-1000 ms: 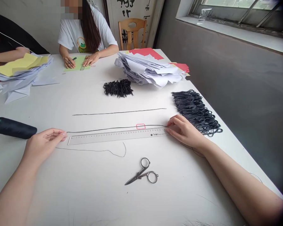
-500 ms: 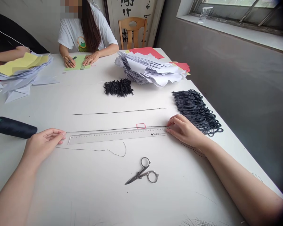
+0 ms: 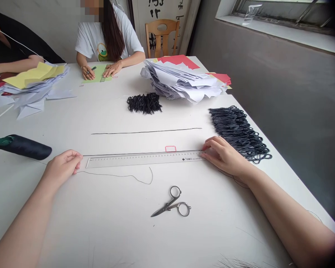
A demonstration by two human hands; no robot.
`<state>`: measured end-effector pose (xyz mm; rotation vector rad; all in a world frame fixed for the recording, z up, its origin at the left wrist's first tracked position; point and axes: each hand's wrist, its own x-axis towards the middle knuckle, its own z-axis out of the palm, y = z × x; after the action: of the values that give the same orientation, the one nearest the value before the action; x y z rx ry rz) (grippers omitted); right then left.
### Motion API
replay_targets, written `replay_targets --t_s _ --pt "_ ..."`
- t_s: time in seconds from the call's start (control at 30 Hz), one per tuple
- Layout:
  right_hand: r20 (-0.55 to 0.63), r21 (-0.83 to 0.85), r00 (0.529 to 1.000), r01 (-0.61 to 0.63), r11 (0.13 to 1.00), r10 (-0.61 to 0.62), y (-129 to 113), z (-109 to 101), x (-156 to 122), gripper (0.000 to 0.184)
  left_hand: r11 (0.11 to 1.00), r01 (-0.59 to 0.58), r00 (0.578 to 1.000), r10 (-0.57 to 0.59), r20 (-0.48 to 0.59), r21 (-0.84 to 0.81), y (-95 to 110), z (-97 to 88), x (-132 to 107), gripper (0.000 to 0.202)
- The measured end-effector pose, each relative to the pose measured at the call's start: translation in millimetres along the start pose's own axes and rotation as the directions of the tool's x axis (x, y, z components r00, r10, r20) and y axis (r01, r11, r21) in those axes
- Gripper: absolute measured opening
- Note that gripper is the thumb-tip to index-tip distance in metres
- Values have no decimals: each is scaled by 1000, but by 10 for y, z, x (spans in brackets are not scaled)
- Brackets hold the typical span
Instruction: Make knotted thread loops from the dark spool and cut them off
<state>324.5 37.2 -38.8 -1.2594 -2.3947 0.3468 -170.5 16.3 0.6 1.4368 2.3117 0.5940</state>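
Note:
My left hand rests with curled fingers at the left end of a clear plastic ruler. My right hand lies across the ruler's right end, its fingers spread. A thin black thread runs between my hands along the ruler's top edge. A small pink rectangular loop sits just above the ruler. A looser thread curves below it, and another straight thread lies farther off. Steel scissors lie below the ruler. A mass of black loops is close to my right hand.
A black thread spool lies at the left, and a smaller black loop pile is farther up. Behind it stands a tall cut-paper stack. A co-worker works opposite on green paper. The table's right edge meets a wall.
The thread above the ruler has gone from a slight bow to lying straight along the ruler's top edge. The whole view has shifted slightly, while my hands stay at the ruler's ends.

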Motion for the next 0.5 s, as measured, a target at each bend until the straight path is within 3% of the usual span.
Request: replay_targets --t_s 0.1,0.5 --pt "-10 -7 1000 10 1000 -10 11 10 -4 17 990 125 986 -131 100 67 73 -15 -49 10" --pt "-10 1 1000 -7 1000 7 28 23 2 21 975 58 993 -78 87 212 41 -29 -73 16"
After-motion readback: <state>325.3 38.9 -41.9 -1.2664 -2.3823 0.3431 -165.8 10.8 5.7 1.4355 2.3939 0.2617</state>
